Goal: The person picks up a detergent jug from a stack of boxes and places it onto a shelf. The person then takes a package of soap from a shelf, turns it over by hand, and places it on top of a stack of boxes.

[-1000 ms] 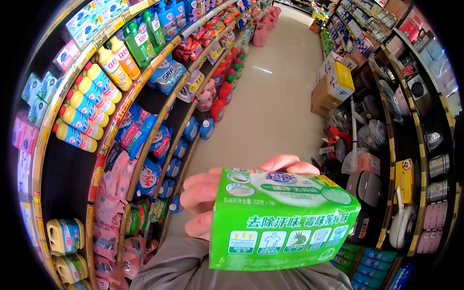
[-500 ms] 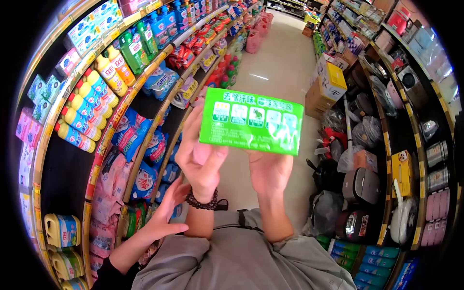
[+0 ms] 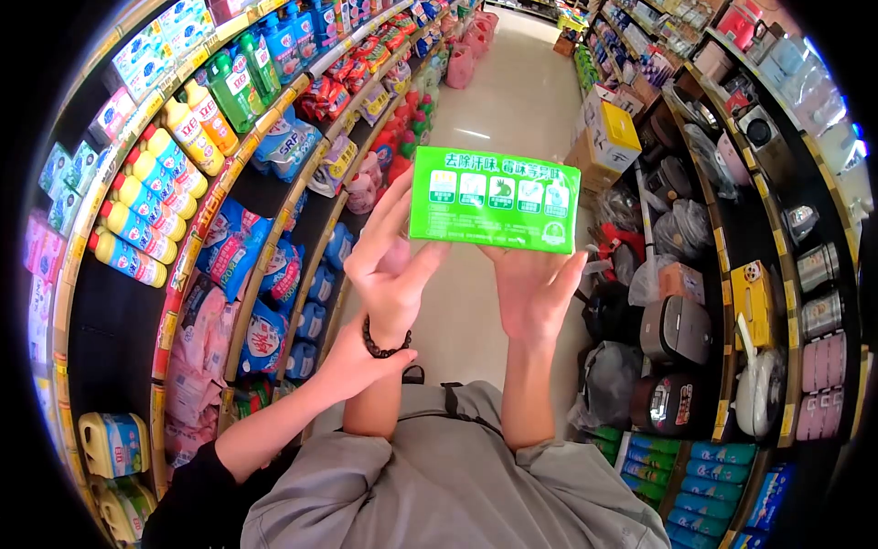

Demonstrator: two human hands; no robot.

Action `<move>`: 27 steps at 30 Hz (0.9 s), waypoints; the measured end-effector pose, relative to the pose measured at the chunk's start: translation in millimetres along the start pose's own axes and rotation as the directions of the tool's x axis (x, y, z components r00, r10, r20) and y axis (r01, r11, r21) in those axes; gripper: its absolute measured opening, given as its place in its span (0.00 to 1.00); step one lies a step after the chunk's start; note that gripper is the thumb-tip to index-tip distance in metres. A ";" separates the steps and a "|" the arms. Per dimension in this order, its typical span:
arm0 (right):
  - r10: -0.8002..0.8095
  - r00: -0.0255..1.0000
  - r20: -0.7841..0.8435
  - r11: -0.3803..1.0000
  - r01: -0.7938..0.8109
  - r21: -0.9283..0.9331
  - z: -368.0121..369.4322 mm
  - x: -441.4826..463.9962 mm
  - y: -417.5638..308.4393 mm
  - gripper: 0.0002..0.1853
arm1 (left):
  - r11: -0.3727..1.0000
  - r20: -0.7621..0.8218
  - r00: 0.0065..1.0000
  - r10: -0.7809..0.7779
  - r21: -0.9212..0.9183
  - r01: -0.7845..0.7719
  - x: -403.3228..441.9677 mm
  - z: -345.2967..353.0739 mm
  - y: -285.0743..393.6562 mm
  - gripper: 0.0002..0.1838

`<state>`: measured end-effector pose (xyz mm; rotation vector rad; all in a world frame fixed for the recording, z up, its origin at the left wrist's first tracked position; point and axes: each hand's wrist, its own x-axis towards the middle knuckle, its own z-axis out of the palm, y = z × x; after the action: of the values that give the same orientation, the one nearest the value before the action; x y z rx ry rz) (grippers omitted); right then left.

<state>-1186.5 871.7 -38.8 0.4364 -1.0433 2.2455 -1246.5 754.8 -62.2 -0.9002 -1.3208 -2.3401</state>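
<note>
A bright green plastic-wrapped pack with white Chinese lettering and a row of small pictures is held up in front of me. My left hand grips its left end, fingers behind and beside it. Beneath the right part of the pack is my right hand, its thumb sticking out to the side and its other fingers hidden behind the pack. A dark beaded bracelet circles my left wrist. Another person's hand, reaching from the lower left out of a black sleeve, lies on that wrist.
Left shelves hold yellow-and-blue bottles, detergent bags and pink packs. Along the right are a cardboard box, a grey rice cooker and a white pan. The tiled aisle floor runs ahead between them.
The pack has risen slightly and shifted right with both my hands. The other person's hand has moved from beside my left forearm onto my wrist.
</note>
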 end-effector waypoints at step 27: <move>0.161 0.958 -0.238 0.987 -0.163 0.010 -44.0 -37.0 89.6 0.35 | 0.983 0.080 0.985 -0.151 0.120 0.141 -18.2 -62.0 -19.8 0.23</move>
<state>-1218.9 846.5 -137.1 0.0738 -0.9933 2.3649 -1266.5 712.0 -110.5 -0.9098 -1.5892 -2.3273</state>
